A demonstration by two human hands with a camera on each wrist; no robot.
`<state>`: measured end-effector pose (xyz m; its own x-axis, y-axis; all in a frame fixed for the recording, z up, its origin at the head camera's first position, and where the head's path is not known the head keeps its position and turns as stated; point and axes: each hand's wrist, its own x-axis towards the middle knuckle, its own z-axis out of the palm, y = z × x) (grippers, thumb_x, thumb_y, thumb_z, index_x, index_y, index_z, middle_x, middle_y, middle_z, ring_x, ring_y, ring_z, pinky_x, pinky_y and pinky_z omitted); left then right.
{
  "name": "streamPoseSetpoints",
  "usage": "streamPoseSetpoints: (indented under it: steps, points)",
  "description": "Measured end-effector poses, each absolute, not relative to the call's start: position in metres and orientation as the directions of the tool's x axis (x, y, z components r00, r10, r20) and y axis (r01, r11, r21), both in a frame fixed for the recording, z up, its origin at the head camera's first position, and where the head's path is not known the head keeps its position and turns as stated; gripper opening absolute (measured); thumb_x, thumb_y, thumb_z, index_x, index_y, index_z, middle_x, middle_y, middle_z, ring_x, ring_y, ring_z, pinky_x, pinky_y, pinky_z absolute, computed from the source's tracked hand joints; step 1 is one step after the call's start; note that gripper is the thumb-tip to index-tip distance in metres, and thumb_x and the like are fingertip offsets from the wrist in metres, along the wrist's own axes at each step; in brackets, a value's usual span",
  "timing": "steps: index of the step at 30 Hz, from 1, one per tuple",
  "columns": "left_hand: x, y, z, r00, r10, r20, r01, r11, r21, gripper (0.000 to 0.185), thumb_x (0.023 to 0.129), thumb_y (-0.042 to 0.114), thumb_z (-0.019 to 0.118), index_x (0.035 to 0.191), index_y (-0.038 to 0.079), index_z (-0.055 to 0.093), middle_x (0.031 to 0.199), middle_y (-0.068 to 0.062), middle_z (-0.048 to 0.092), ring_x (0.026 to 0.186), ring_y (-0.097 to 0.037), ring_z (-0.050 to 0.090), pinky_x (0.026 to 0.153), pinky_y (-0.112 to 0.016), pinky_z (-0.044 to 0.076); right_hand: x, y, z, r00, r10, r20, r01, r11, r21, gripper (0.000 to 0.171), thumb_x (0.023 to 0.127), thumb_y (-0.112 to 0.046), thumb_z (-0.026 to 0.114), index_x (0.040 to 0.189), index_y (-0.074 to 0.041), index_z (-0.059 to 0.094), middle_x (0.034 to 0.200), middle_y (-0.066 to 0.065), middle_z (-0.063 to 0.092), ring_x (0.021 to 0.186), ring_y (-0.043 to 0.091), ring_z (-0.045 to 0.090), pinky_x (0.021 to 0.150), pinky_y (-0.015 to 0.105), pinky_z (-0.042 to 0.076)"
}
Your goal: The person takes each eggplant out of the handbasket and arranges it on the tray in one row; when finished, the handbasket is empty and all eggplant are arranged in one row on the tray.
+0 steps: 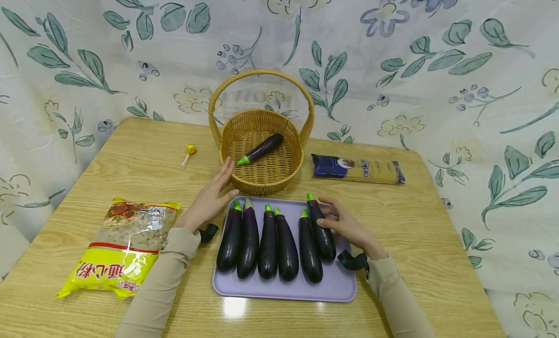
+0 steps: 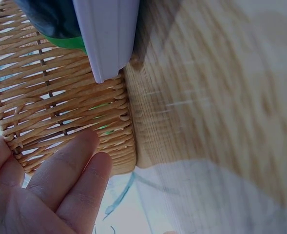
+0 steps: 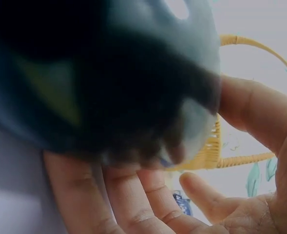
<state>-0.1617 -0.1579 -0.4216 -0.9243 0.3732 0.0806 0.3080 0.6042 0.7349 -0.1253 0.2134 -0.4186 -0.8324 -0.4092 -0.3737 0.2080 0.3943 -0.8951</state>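
A lilac tray point(image 1: 288, 292) bears several dark eggplants with green stem ends, lying side by side. My right hand point(image 1: 349, 226) grips the rightmost eggplant point(image 1: 324, 243), thumb on top and fingers at its far side; in the right wrist view this eggplant point(image 3: 148, 58) fills much of the picture. Behind the tray stands a wicker basket point(image 1: 259, 187) with a tall handle, one eggplant point(image 1: 264, 148) lying inside it. My left hand point(image 1: 207, 202) reaches to the basket's left side, its fingers fairly straight against the wicker wall point(image 2: 55, 105).
A yellow bag of pasta point(image 1: 118, 248) lies at the left, partly behind the left forearm. A yellow lollipop point(image 1: 189, 151) lies left of the basket. To the right is a blue-ended pack of spaghetti point(image 1: 358, 169). Floral cloth point(image 1: 371, 85) hangs along the table's back edge.
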Motion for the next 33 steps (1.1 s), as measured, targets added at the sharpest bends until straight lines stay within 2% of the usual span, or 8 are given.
streamPoseSetpoints:
  steps: [5, 11, 18, 25, 27, 33]
  points:
    - [-0.162, -0.157, -0.421, -0.924, 0.372, 0.084, 0.31, 0.604, 0.735, 0.073, 0.094, 0.033, 0.05, 0.149, 0.022, 0.003, 0.151, 0.016, -0.011, 0.132, -0.033, 0.029, 0.105, -0.055, 0.023, -0.123, 0.217, -0.419, -0.832, -0.408, -0.376, 0.215, 0.388, -0.896, 0.066, 0.089, -0.026, 0.06, 0.143, -0.015, 0.025, 0.12, 0.02, 0.043, 0.095, 0.024, 0.051, 0.069, 0.037, 0.05]
    - [-0.162, -0.157, -0.421, -0.926, 0.368, 0.084, 0.307, 0.604, 0.735, 0.073, 0.094, 0.028, 0.051, 0.147, 0.028, 0.001, 0.154, 0.007, -0.008, 0.134, -0.032, 0.025, 0.104, -0.056, 0.023, -0.122, 0.219, -0.42, -0.819, -0.428, -0.383, 0.229, 0.369, -0.901, 0.064, 0.088, -0.022, 0.062, 0.142, -0.011, 0.028, 0.113, 0.018, 0.046, 0.091, 0.021, 0.053, 0.069, 0.038, 0.052]
    - [-0.162, -0.157, -0.421, -0.926, 0.366, 0.086, 0.31, 0.612, 0.728, 0.073, 0.094, 0.033, 0.05, 0.148, 0.026, 0.002, 0.151, 0.016, -0.011, 0.138, -0.029, 0.014, 0.105, -0.057, 0.02, -0.122, 0.218, -0.42, -0.794, -0.469, -0.388, 0.212, 0.383, -0.899, 0.065, 0.088, -0.021, 0.062, 0.142, -0.009, 0.027, 0.114, 0.02, 0.048, 0.091, 0.02, 0.055, 0.071, 0.036, 0.052]
    - [-0.16, -0.158, -0.42, -0.927, 0.365, 0.081, 0.307, 0.618, 0.724, 0.073, 0.094, 0.029, 0.051, 0.148, 0.024, 0.002, 0.153, 0.009, -0.009, 0.137, -0.031, 0.016, 0.105, -0.057, 0.02, -0.126, 0.217, -0.418, -0.785, -0.482, -0.388, 0.197, 0.4, -0.895, 0.062, 0.09, -0.024, 0.059, 0.141, -0.006, 0.028, 0.115, 0.019, 0.05, 0.092, 0.019, 0.056, 0.074, 0.037, 0.051]
    - [-0.159, -0.158, -0.419, -0.928, 0.365, 0.079, 0.304, 0.617, 0.725, 0.074, 0.094, 0.027, 0.052, 0.148, 0.026, 0.001, 0.154, 0.007, -0.008, 0.137, -0.031, 0.018, 0.105, -0.057, 0.02, -0.127, 0.217, -0.416, -0.793, -0.481, -0.375, 0.193, 0.385, -0.902, 0.06, 0.091, -0.023, 0.057, 0.141, -0.005, 0.029, 0.115, 0.021, 0.05, 0.094, 0.021, 0.056, 0.078, 0.04, 0.052]
    - [-0.16, -0.157, -0.419, -0.93, 0.361, 0.069, 0.292, 0.613, 0.734, 0.074, 0.094, 0.029, 0.051, 0.146, 0.034, -0.002, 0.151, 0.015, -0.012, 0.138, -0.031, 0.012, 0.105, -0.058, 0.018, -0.131, 0.218, -0.406, -0.823, -0.458, -0.335, 0.168, 0.366, -0.915, 0.058, 0.093, -0.024, 0.054, 0.141, -0.002, 0.029, 0.12, 0.025, 0.048, 0.102, 0.03, 0.055, 0.08, 0.044, 0.051]
